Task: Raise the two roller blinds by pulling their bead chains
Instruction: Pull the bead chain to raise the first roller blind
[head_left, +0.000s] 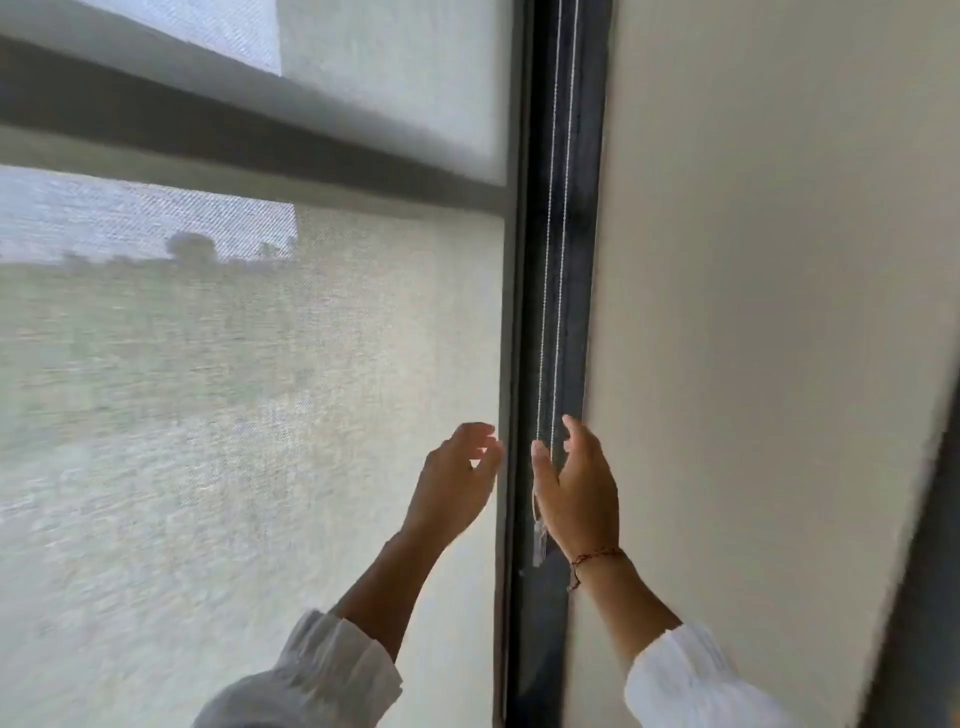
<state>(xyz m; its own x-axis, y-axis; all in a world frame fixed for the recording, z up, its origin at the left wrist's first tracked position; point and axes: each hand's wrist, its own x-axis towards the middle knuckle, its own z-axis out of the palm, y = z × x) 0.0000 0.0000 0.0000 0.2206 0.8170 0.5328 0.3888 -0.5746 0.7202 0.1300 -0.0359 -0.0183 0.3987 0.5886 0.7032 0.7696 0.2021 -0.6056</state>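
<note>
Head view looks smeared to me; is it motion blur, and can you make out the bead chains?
Head view: motion blur smears the mesh blind and the left hand; the bead chains read as two thin pale lines on the dark frame; soft daylight comes through the blind, no glare.

Both forearms (395, 587) raised side by side, left hand (454, 480) loosely curled — holding nothing, right hand (579, 491) upright — thumb spread from nearly straight fingers (576, 434)
</note>
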